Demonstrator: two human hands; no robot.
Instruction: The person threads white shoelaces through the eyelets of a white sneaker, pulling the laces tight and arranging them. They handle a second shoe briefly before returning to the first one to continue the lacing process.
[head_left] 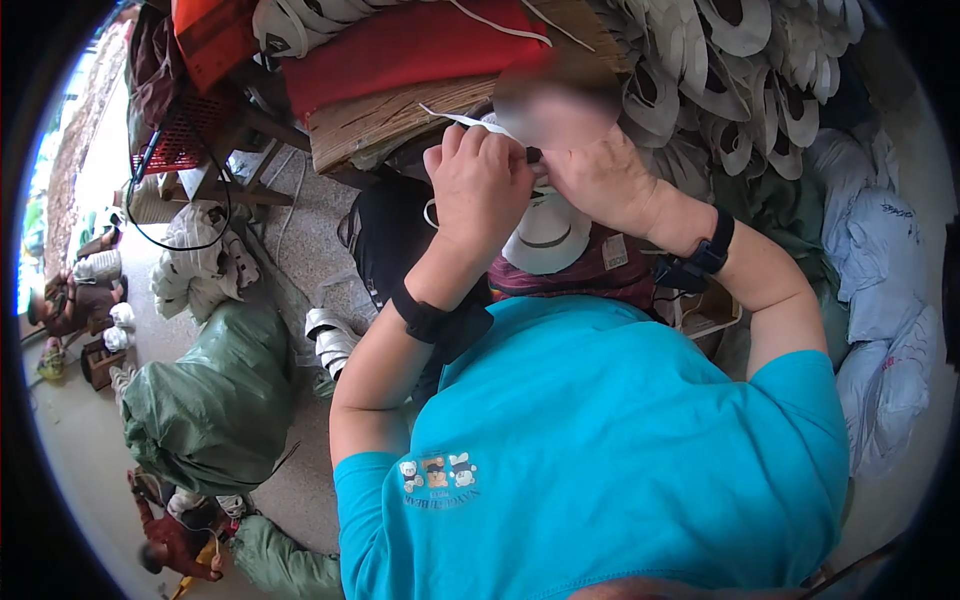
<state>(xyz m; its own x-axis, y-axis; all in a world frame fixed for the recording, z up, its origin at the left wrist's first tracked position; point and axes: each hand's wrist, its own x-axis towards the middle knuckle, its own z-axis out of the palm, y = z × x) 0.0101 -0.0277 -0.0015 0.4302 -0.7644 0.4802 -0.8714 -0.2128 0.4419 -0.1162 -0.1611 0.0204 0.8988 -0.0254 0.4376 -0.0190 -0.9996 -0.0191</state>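
Note:
Both my hands are raised together over my lap, at the near edge of a wooden bench. My left hand (pixel 482 185) is closed, fingers curled and pressed together, at a white shoe upper (pixel 548 240). A thin white lace (pixel 465 119) sticks out beyond its fingers, and a small white loop shows beside its wrist. My right hand (pixel 605 178) pinches the upper from the other side; its fingertips are partly blurred. The upper's lower end hangs toward me, with a dark line across it. My hands hide its far part.
On the wooden bench (pixel 420 107) lie a red cloth (pixel 400 65) and white laced uppers (pixel 310 22). Many pale uppers (pixel 740 60) hang at the right, above white sacks (pixel 885 270). Green sacks (pixel 215 395) stand on the floor at left, near other people (pixel 180 530).

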